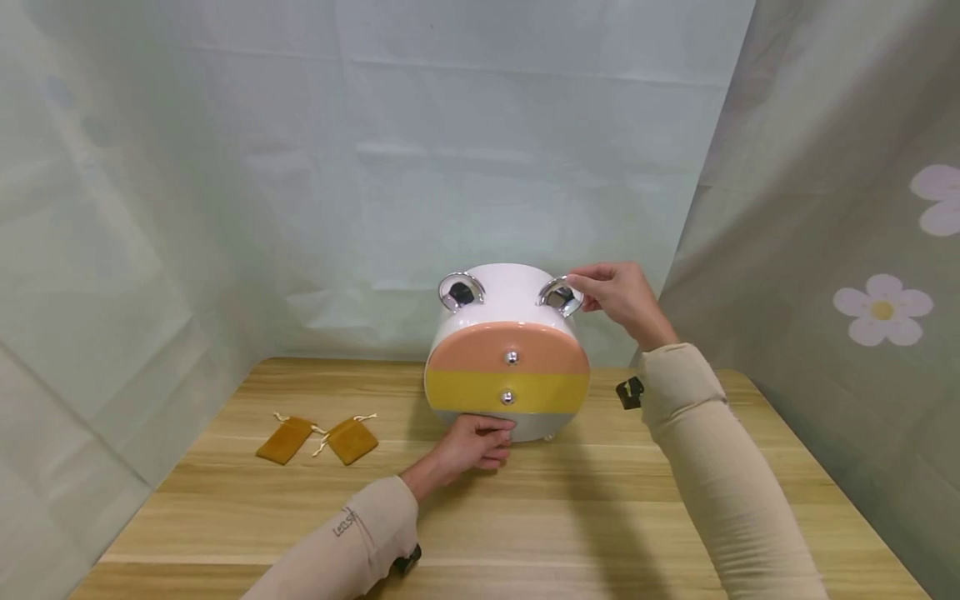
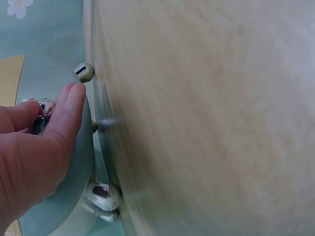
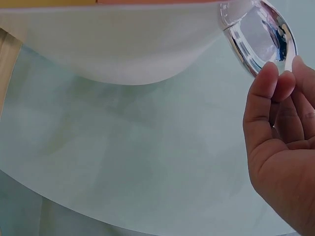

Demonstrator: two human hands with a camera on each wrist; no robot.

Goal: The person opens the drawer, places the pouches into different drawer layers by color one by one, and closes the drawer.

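Drawers shut on white chest (image 1: pixel 510 292), left hand (image 1: pixel 472 446) pinching bottom drawer knob (image 2: pixel 45 105), right hand (image 1: pixel 618 296) gripping chrome handle (image 1: pixel 560 293)

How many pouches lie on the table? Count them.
2. One pouch lies left of the drawer box; the other pouch lies beside it, nearer the box. None looks hidden.

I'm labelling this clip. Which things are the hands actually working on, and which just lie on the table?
In hand:
- drawer box: left hand at its grey bottom drawer
- chrome ear handle: right hand touches it

Lying about:
- two mustard pouches
- wooden table
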